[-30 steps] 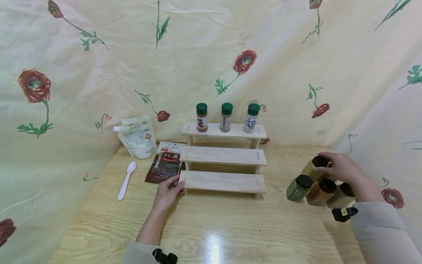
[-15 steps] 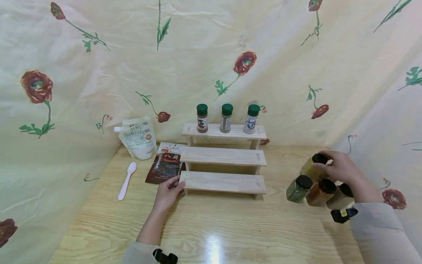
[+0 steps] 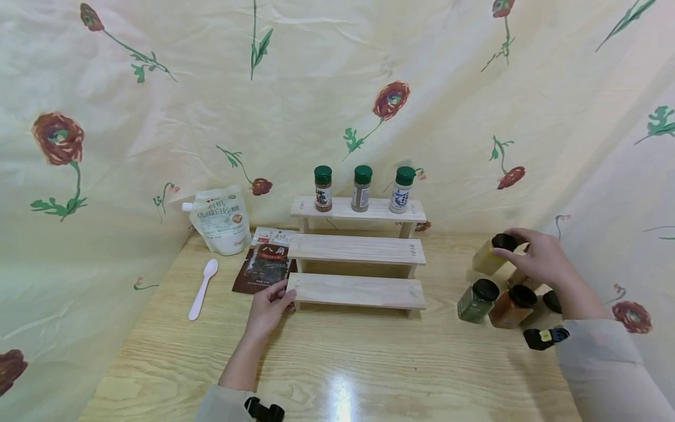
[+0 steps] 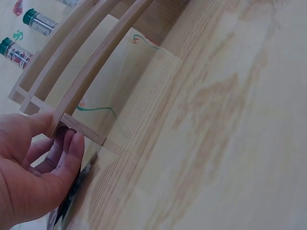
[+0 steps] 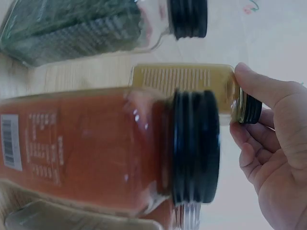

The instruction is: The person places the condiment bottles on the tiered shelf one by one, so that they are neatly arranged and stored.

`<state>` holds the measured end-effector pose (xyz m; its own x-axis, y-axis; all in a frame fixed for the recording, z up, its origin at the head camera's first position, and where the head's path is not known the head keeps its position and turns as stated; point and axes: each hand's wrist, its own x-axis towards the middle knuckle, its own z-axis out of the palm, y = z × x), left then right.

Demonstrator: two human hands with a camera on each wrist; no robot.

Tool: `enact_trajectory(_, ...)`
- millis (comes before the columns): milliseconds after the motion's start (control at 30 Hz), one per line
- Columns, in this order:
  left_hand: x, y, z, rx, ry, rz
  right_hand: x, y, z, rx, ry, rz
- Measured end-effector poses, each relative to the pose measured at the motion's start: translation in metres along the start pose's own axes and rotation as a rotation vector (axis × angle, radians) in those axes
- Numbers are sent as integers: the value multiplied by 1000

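My left hand (image 3: 268, 310) pinches the left end of the lowest step of a three-tier wooden rack (image 3: 358, 291); the left wrist view has thumb above and fingers beneath the board. At the right, my right hand (image 3: 545, 261) holds a jar of yellow spice (image 3: 486, 259) near its black lid, thumb on one side and fingers on the other. The jar leans slightly. Close by stand a jar of green herbs (image 3: 474, 306) and a jar of orange-red spice (image 5: 91, 148). A pale jar (image 3: 540, 316) and another jar behind are partly hidden by the right hand and arm.
On the rack's top step stand three green-capped shakers (image 3: 361, 190). Left of the rack are a white spouted pouch (image 3: 221, 220), a dark red packet (image 3: 266, 264) partly behind the rack's end, and a white spoon (image 3: 203, 288). A flowered cloth (image 3: 448, 117) hangs behind the table.
My right hand has moved the yellow spice jar up and leftward in the head view, away from the other jars, uncovering a jar behind. My left hand has stayed on the rack.
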<state>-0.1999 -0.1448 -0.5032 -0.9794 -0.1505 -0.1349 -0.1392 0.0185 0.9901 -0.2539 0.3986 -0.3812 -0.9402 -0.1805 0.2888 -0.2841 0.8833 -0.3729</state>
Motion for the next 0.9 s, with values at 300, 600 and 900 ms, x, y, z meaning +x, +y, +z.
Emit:
enact_trajectory(300, 0, 2, 2, 5, -1, -13, 4, -12, 0, 5, 30, -9)
enact_trajectory(600, -2, 3, 2, 3, 6, -25, 12, -33, -5, 45, 88, -30)
enact_trajectory(900, -2, 4, 1, 8, 17, -29, 20, -62, -10, 71, 112, -33)
